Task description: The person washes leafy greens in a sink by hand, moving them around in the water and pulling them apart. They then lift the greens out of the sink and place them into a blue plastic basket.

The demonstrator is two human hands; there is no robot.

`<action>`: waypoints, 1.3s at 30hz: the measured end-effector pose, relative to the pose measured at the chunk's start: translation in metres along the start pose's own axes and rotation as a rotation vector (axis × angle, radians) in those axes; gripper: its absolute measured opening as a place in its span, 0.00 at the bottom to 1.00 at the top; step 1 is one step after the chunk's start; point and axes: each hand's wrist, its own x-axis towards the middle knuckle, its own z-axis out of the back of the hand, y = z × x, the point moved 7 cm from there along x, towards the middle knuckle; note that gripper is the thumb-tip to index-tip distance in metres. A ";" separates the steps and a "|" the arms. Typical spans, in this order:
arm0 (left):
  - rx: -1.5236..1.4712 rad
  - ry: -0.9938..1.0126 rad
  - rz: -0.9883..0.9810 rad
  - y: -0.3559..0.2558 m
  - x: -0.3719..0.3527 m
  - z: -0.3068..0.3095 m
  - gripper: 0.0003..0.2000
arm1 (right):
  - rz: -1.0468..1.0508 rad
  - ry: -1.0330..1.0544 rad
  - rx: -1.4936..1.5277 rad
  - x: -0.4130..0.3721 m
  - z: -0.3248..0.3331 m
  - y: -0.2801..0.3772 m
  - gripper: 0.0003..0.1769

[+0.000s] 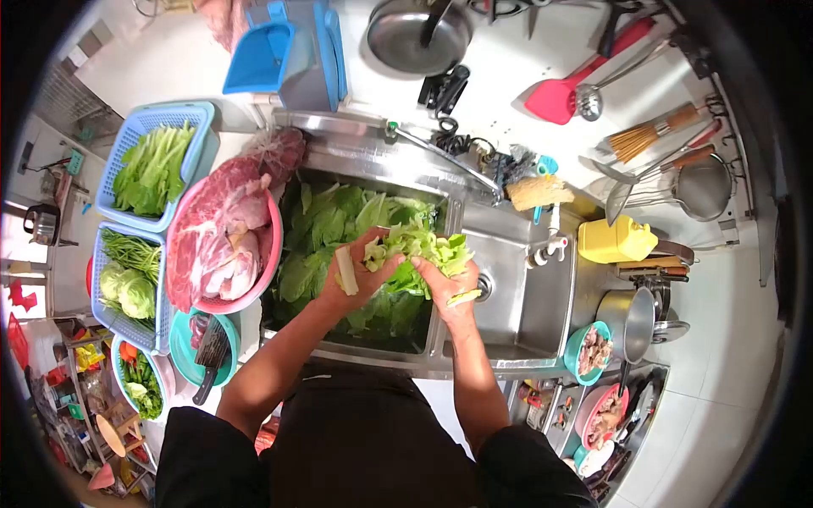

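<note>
Both my hands hold a bunch of pale green leafy vegetable (419,245) over the sink. My left hand (360,275) has its fingers around the left side of the bunch, and a whitish stalk piece lies against it. On the right side, my right hand (449,286) grips the leaves, with a small yellow-green piece near the wrist. Beneath them, the left sink basin (373,349) contains water and many large green leaves (309,245). The right basin (529,292) of steel, with a drain, lies beside my right hand.
Left of the sink stand a pink basin (273,245) of raw meat, blue vegetable baskets (207,127) and a teal bowl (179,339) with a cleaver (212,349). A faucet (549,251), yellow jug (614,240), pot (627,322) and meat bowl (572,356) are at the right.
</note>
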 end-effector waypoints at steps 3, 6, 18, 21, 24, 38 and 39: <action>0.056 -0.042 -0.114 -0.067 0.000 0.014 0.18 | 0.123 0.017 -0.057 -0.004 -0.005 0.074 0.18; 0.163 -0.116 -0.344 -0.131 -0.016 0.025 0.18 | 0.322 -0.009 -0.091 -0.019 -0.004 0.112 0.18; -0.027 -0.241 0.270 0.180 -0.066 -0.063 0.21 | -0.048 0.082 -0.299 -0.030 0.012 -0.153 0.14; 0.031 -0.135 0.290 0.088 -0.048 -0.036 0.21 | 0.078 0.016 -0.088 -0.016 0.001 -0.080 0.14; 0.130 -0.100 0.270 0.102 -0.048 -0.040 0.21 | 0.206 0.045 -0.367 0.001 -0.004 -0.109 0.19; -0.464 0.133 0.056 0.088 -0.014 -0.055 0.28 | -0.579 0.379 0.398 0.022 -0.045 -0.123 0.49; -0.479 0.105 0.088 0.088 -0.014 -0.049 0.27 | -0.613 0.378 0.430 0.017 -0.045 -0.110 0.48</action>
